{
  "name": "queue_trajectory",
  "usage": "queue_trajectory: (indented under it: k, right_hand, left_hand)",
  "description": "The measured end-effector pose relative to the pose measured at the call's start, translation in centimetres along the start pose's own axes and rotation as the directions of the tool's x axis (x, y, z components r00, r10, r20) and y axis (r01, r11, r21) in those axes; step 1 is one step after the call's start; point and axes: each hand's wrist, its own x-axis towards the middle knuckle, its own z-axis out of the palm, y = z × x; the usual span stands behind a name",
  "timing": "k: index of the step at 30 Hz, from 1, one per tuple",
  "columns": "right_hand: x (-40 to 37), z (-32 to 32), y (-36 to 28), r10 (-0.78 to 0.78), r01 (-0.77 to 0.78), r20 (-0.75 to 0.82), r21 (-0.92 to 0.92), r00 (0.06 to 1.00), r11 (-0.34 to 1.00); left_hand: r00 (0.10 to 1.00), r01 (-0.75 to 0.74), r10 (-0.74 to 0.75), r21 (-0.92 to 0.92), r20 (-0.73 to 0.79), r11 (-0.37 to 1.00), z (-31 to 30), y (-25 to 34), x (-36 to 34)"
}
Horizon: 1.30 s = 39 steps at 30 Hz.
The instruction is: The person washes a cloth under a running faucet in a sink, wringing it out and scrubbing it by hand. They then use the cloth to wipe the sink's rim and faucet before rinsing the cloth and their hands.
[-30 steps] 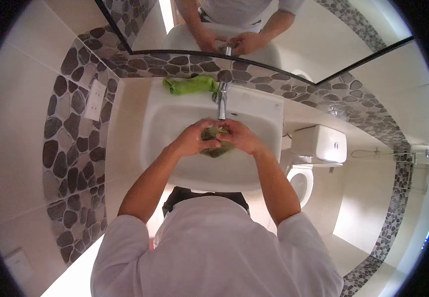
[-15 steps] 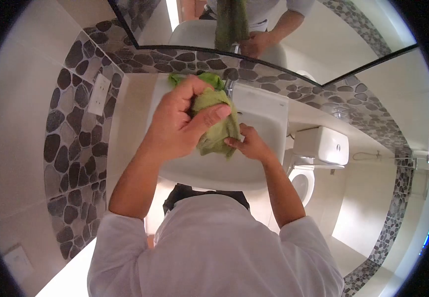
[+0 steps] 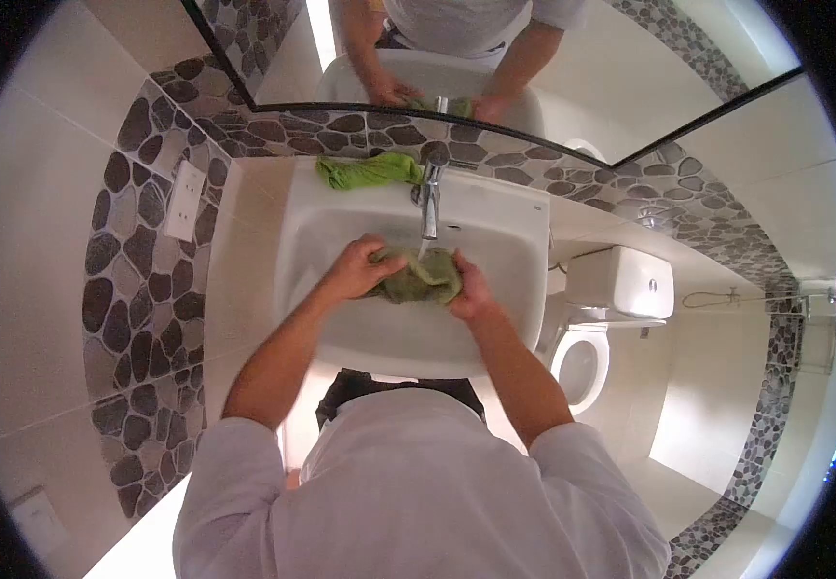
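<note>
A dull green cloth (image 3: 416, 283) is bunched between my two hands, low in the white sink (image 3: 379, 338). My left hand (image 3: 358, 268) grips its left end, with the thumb lying over the top. At the other end, my right hand (image 3: 471, 285) is closed on the cloth, its fingers partly hidden behind the fabric. The chrome faucet (image 3: 430, 198) stands just beyond, and water seems to run from its spout onto the cloth. A brighter green cloth (image 3: 370, 171) lies crumpled on the sink's back ledge, left of the faucet.
A black-framed mirror (image 3: 418, 114) hangs behind the sink and reflects both arms. To the right is a white toilet (image 3: 582, 372) with its tank (image 3: 620, 285). An outlet plate (image 3: 184, 200) sits on the pebble-patterned wall at left.
Both hands have lowered the dull green cloth from above the sink to beneath the faucet. My left hand has come down and away from the camera. The cloth now stretches sideways between the hands.
</note>
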Motion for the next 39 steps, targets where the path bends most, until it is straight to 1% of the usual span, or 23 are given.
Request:
queue_trajectory:
  k: [1, 2, 3, 4, 7, 8, 9, 11, 12, 13, 14, 15, 16, 17, 18, 19, 21, 24, 27, 30, 33, 36, 39]
  right_hand:
    - [1.0, 0.2, 1.6, 0.047, -0.047, -0.009, 0.016, 0.999, 0.999]
    - [2.2, 0.3, 3.0, 0.096, -0.096, -0.016, 0.03, 0.995, 0.995]
    - [4.3, -0.4, 4.0, -0.027, -0.01, 0.356, 0.101, 0.934, 0.995]
    - [6.8, -1.7, 4.9, -0.164, 0.039, 0.664, 0.2, 0.73, 0.979]
    - [7.2, -1.3, 6.1, -0.218, 0.011, 0.595, 0.331, 0.774, 0.943]
    - [4.3, 1.8, 5.0, -0.087, 0.025, 0.288, 0.213, 0.954, 0.977]
    - [2.4, 3.6, 4.1, 0.016, -0.009, -0.075, 0.094, 0.997, 0.996]
    - [2.6, 2.9, 3.2, -0.065, 0.024, -0.125, -0.306, 0.99, 0.952]
    - [2.8, 2.5, 2.6, -0.113, 0.034, -0.133, -0.49, 0.985, 0.871]
    - [2.6, 1.7, 1.8, -0.254, 0.239, 0.099, -0.752, 0.962, 0.614]
    - [2.5, 0.8, 0.7, -0.298, 0.434, 0.357, -0.863, 0.885, 0.258]
    - [1.4, 1.4, 0.1, -0.255, 0.435, 0.396, -0.893, 0.882, 0.117]
    - [0.3, 1.9, -0.5, -0.212, 0.439, 0.434, -0.898, 0.876, -0.026]
    - [-3.4, 6.7, -1.8, -0.16, 0.28, 0.265, -0.957, 0.951, 0.074]
    - [-5.6, 9.8, -2.8, -0.089, 0.109, 0.096, -0.981, 0.991, 0.161]
    - [-5.7, 10.5, -3.6, -0.071, 0.188, 0.182, -0.978, 0.981, 0.09]
    - [-6.2, 11.1, -4.6, -0.004, 0.338, 0.339, -0.94, 0.941, -0.051]
    - [-9.8, 14.6, -5.3, -0.104, 0.326, 0.353, -0.921, 0.93, -0.211]
    - [-10.3, 14.0, -4.9, -0.213, 0.523, 0.56, -0.827, 0.801, -0.208]
    - [-9.0, 11.8, -3.6, -0.213, 0.515, 0.523, -0.852, 0.825, -0.096]
    - [-7.2, 8.0, -2.0, -0.163, 0.424, 0.422, -0.906, 0.892, -0.025]
    - [-4.3, 2.2, -1.2, -0.175, 0.43, 0.436, -0.9, 0.883, -0.069]
    - [-4.4, 0.6, -3.1, -0.231, 0.34, 0.253, -0.779, 0.939, 0.527]
  left_hand:
    - [0.967, -0.185, 0.166, -0.086, -0.196, 0.979, 2.4, 0.6, 0.8]
    - [0.868, -0.375, 0.298, -0.129, -0.397, 0.918, 4.6, 1.6, 1.4]
    - [0.885, -0.291, 0.206, -0.149, -0.417, 0.945, 5.8, 2.5, 1.6]
    - [0.895, -0.203, 0.111, -0.174, -0.433, 0.964, 6.9, 3.5, 1.6]
    - [0.876, 0.054, -0.168, -0.254, -0.453, 0.966, 9.3, 5.7, 1.8]
    - [0.856, 0.135, -0.255, -0.282, -0.45, 0.95, 9.6, 6.0, 1.9]
    - [0.875, 0.194, -0.242, -0.154, -0.419, 0.969, 9.2, 5.5, 2.4]
    - [0.902, 0.292, -0.233, 0.118, -0.362, 0.949, 7.0, 2.2, 3.9]
    - [0.915, 0.193, -0.091, 0.23, -0.393, 0.954, 7.3, -1.5, 4.3]
    - [0.922, 0.178, -0.019, 0.381, -0.387, 0.907, 6.3, -2.0, 3.5]
    - [0.928, 0.158, 0.055, 0.524, -0.367, 0.837, 5.3, -1.9, 2.6]
    - [0.936, 0.132, 0.124, 0.655, -0.33, 0.744, 4.5, -1.6, 1.8]
    - [0.914, -0.009, 0.228, 0.544, -0.336, 0.839, 4.0, -1.1, 1.2]
    - [0.878, -0.155, 0.319, 0.418, -0.357, 0.895, 3.5, -0.7, 0.6]
    - [0.903, -0.225, 0.317, 0.309, -0.29, 0.924, 2.6, 0.6, 0.1]
    - [0.924, -0.276, 0.314, 0.188, -0.22, 0.943, 1.7, 1.9, -0.3]
    - [0.977, -0.141, 0.136, 0.015, 0.166, 0.99, -1.0, 6.5, -1.5]
    - [0.973, -0.091, 0.049, 0.179, 0.224, 0.98, -4.7, 10.9, -2.0]
    - [0.972, -0.203, 0.198, 0.03, 0.124, 0.979, -6.7, 15.9, -3.8]
    - [0.955, -0.295, 0.294, -0.039, -0.027, 0.955, -6.7, 18.6, -4.8]
    - [0.943, -0.249, 0.173, -0.258, -0.284, 0.934, -7.5, 20.3, -6.1]
    - [0.911, -0.24, 0.105, -0.306, -0.4, 0.921, -8.3, 18.8, -6.0]
    - [0.94, -0.128, 0.147, 0.081, -0.308, 0.988, -7.5, 13.0, -5.2]
